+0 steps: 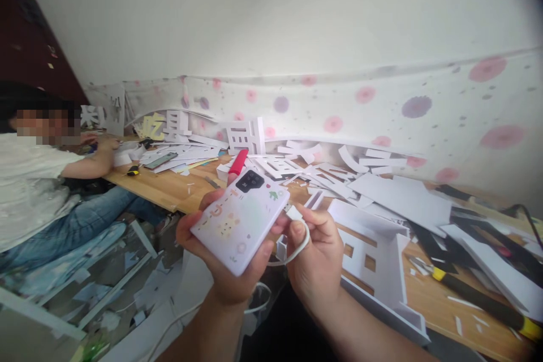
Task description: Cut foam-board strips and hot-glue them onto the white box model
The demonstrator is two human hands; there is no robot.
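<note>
My left hand (220,263) grips a phone (241,218) from below; its white case with small coloured drawings and a dark camera block faces up. My right hand (316,249) pinches the white plug of a charging cable (294,214) right at the phone's end, whether it is inserted or just touching I cannot tell. The white cable loops under my right fingers and trails down between my forearms. A red marker (238,162) lies on the table just behind the phone.
A long wooden table (169,186) carries many white foam-board cut-outs (382,260) and strips. A yellow-and-black tool (479,300) lies at the right. A seated person (38,192) works at the table's left end. Paper scraps cover the floor (119,294).
</note>
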